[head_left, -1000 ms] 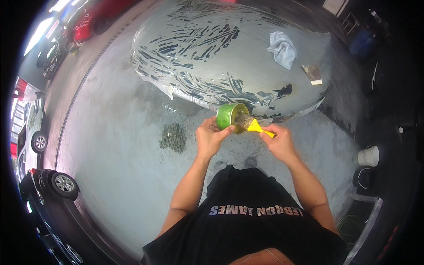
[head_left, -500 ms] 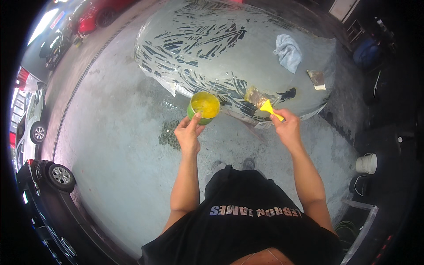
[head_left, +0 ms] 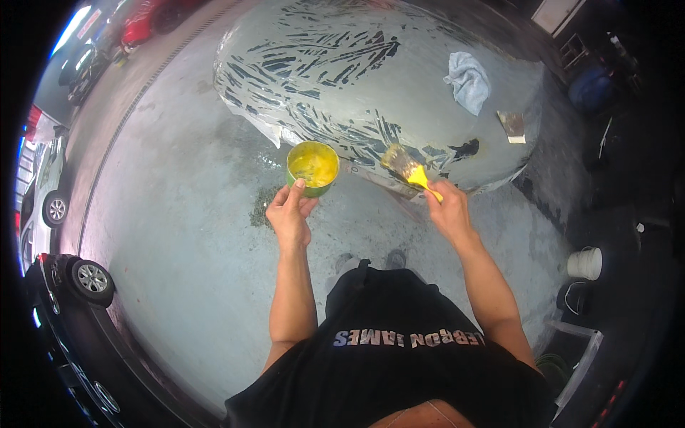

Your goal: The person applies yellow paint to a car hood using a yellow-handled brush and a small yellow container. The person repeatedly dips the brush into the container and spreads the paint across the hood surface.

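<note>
That tub (head_left: 312,167) is green outside with bright yellow goo inside, and the brush (head_left: 412,171) just right of it has a yellow handle and pale, yellow-stained bristles. The panel (head_left: 371,78) behind the tub is silvery grey with dark streaky stripes all over. On the panel: a light blue rag (head_left: 468,81). The floor (head_left: 178,235) is dull grey. The bucket (head_left: 586,263), far right of the tub, is white.

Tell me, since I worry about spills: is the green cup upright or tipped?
Upright. The green cup shows its open mouth and yellow contents from above, gripped at the rim by the left hand.
</note>
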`<state>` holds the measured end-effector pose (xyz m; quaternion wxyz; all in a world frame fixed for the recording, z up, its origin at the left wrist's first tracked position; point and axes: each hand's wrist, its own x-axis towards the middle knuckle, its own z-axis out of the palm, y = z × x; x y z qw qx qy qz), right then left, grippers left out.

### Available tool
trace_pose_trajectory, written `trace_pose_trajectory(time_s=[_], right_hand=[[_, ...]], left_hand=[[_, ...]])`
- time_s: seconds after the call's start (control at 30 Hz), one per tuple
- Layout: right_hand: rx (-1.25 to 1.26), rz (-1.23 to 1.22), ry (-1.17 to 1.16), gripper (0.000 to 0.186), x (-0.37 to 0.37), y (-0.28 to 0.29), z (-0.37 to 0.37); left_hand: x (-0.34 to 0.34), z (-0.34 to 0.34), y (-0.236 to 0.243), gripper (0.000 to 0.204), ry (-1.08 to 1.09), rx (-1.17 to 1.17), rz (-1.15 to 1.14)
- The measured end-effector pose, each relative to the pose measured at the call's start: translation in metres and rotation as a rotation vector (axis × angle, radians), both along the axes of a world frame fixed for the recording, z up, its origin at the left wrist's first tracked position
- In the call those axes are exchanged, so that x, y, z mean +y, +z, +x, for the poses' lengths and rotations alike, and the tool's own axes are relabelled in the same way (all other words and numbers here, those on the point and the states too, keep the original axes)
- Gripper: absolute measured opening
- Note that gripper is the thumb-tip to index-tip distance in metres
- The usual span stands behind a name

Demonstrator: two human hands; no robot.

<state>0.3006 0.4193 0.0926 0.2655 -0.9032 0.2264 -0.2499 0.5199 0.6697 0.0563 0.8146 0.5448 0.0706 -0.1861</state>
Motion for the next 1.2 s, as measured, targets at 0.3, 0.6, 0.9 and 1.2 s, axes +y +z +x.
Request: trace_pose_trajectory(time_s=[0.3,0.6,0.9,1.2], right_hand=[[0.012,-0.086,0.011,0.018,0.017,0.009,-0.018],[0.095,-0.123,-0.224,0.026,0.000,0.031,-0.066],[0.129,-0.381,-0.228,0.035,-0.017,0.020,-0.037],[0.087,-0.127,-0.095,0.036,0.009,-0.037,-0.074]], left_hand=[[0.004,0.001,0.008,0.059,0.008,-0.001,0.009],[0.010,0.005,0.000,0.056,0.004,-0.003,0.001],[-0.006,-0.002,0.009,0.054,-0.055,-0.015,-0.024],[-0.003,-0.002,0.006,0.056,-0.044,-0.028,0.002]])
